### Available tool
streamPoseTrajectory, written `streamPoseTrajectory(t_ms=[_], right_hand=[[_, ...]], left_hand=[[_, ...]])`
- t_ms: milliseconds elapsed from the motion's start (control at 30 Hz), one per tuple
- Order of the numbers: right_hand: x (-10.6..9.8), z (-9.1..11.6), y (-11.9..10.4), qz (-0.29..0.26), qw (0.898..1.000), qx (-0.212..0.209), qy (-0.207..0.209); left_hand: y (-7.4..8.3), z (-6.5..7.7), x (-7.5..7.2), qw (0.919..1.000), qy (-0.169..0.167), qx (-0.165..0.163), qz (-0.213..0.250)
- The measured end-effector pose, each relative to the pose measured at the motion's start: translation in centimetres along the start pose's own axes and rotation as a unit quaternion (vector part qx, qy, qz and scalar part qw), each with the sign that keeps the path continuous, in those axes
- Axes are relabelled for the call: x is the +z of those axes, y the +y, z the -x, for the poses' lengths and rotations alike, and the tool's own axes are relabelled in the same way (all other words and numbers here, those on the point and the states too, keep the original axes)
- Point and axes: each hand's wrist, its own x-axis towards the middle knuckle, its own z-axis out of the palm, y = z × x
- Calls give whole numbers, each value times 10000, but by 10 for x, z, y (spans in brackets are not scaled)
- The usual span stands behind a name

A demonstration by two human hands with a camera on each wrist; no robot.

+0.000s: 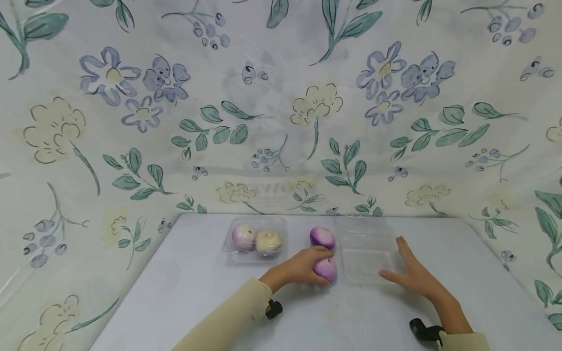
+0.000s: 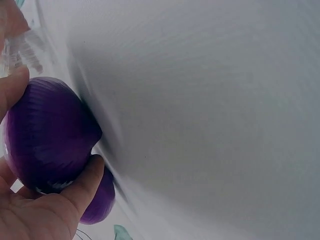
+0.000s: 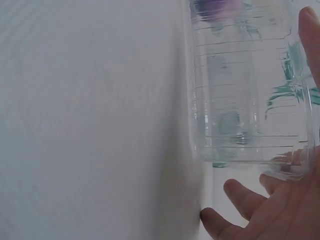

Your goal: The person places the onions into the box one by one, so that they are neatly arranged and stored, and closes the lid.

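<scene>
Purple onions [image 1: 322,238], floral backdrop [image 1: 274,48]
My feed shows one pale yellow onion [image 1: 269,242], clear boxes [image 1: 366,265], a whitish worktop [image 1: 175,292], cream sleeves [image 1: 228,317]; the backdrop's print is blue, yellow and green on white.

Between the left fingers [image 2: 86,187], the onion [image 2: 47,130] has a glossy, finely ribbed skin. The hollow box [image 3: 230,100] beside the right fingers [image 3: 243,201] is clear, shiny, ridged plastic, while below all these fingers the tabletop [image 1: 197,278] looks smooth and matt.
</scene>
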Motion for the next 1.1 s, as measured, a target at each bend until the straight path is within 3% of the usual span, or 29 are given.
streamPoseTrajectory(t_ms=[233,567,767,933,1100], right_hand=[[-1,-1,2,-19,10000,14,-11],[1,-2,3,-164,9998,-80,-83],[2,-1,4,-191,9998,-28,-92],[2,0,5,-162,9998,-15,-103],[3,-1,5,-108,9999,-12,-132]], left_hand=[[-3,-1,2,9998,142,156,54],[-6,2,-6,9992,211,121,309],[-1,1,-14,9989,172,106,413],[5,-4,-21,9987,285,314,274],[10,-9,-26,9983,265,214,466]])
